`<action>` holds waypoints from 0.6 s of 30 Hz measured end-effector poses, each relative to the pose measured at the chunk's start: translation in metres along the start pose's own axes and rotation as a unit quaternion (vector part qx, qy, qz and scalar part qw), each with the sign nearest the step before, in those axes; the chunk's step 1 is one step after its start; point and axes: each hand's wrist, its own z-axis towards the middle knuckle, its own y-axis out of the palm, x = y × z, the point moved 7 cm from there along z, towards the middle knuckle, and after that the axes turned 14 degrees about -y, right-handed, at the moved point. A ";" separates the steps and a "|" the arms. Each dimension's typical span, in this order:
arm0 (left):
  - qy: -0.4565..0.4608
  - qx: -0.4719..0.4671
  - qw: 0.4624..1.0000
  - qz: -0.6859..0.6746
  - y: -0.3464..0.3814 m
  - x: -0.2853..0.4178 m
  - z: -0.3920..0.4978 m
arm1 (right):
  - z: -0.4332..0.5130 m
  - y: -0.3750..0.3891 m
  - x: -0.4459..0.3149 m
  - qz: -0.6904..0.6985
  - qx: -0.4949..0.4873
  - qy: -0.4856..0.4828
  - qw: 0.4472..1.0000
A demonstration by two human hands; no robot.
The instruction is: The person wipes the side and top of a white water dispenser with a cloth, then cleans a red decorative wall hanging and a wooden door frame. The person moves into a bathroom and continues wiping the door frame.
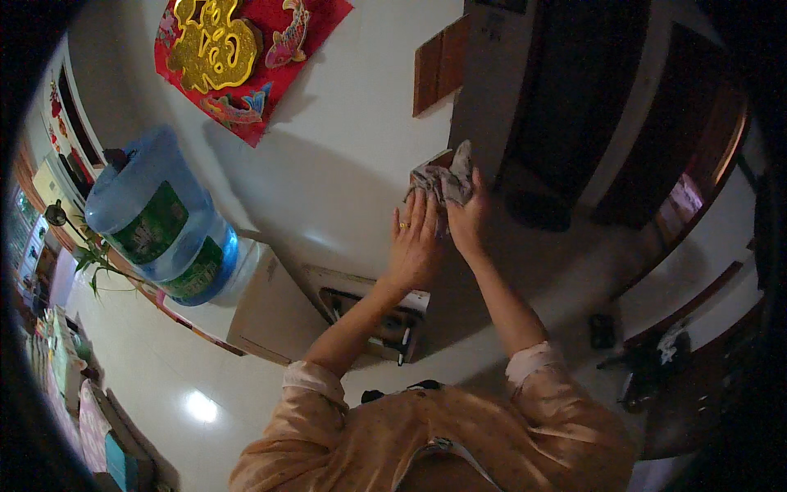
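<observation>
A crumpled, patterned grey cloth [438, 181] is bunched at the corner edge of the white wall [363, 123]. My right hand [465, 215] grips its right side, where one end sticks up past the fingers. From the left, my left hand [415, 243] holds the lower part of the cloth with long, nearly straight fingers; a ring sits on one of them. The left thumb is hidden. Behind the cloth shows part of a brown panel [439, 161], mostly covered. Higher on the same corner is another brown wooden panel [439, 67].
A large blue water bottle [163, 221] stands on a pale dispenser [270, 307] to the left. Below my forearms is a white-edged unit [393, 326] with a dark recess. A red hanging with a gold character [215, 55] decorates the wall. A dark doorway [578, 104] lies right.
</observation>
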 end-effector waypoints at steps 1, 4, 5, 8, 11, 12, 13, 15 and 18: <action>-0.014 0.004 1.000 -0.007 0.002 -0.005 0.005 | 0.005 0.004 0.000 -0.030 0.003 -0.030 0.999; -0.011 0.014 1.000 0.000 0.009 -0.012 0.013 | 0.012 0.015 0.000 -0.069 0.062 -0.100 0.991; -0.015 0.001 1.000 0.011 0.015 -0.015 0.015 | 0.010 0.017 0.006 -0.060 0.064 -0.080 0.993; 0.005 0.017 1.000 0.020 0.025 -0.019 0.013 | 0.001 0.019 0.011 -0.040 0.084 -0.109 0.990; 0.026 0.043 0.999 0.022 0.034 -0.029 0.006 | -0.016 0.023 0.029 -0.041 0.062 -0.061 0.995; 0.034 0.034 0.998 0.027 0.039 -0.035 0.004 | -0.023 0.025 0.032 -0.030 0.061 -0.065 0.996; 0.038 0.021 0.999 0.026 0.043 -0.042 -0.003 | -0.029 0.029 0.036 -0.019 0.062 -0.070 0.995; 0.049 0.008 0.998 0.033 0.054 -0.055 -0.012 | -0.044 0.034 0.048 0.008 0.062 -0.068 0.996; 0.049 -0.013 0.995 0.087 0.078 -0.072 -0.036 | -0.076 0.045 0.073 0.073 0.050 -0.015 0.996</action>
